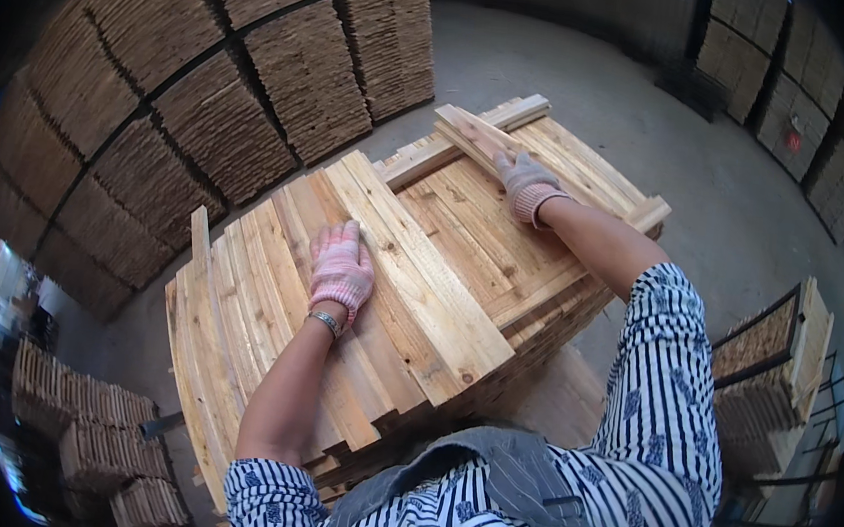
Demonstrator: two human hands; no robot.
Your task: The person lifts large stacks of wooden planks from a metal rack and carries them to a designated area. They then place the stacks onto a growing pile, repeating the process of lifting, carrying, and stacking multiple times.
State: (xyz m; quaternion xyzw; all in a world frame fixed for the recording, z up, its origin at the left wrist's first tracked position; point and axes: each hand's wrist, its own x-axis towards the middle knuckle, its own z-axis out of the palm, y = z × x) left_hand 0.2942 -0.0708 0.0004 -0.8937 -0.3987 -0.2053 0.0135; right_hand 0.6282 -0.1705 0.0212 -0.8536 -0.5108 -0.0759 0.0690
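Stacking boards, step in hand: laying a plank | left hand (342, 269) flat, fingers spread, on the slats (270, 280) at stack's (497, 320) left edge | right hand (526, 184) fingers closed on loose plank (474, 133) near far edge | next, likely: sliding plank flush beside its neighbours, square with stack edge

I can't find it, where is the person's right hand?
In the head view, the gloved right hand reaches to the far right side of the plank stack, resting on a loose plank that lies across the top, away from the left hand.
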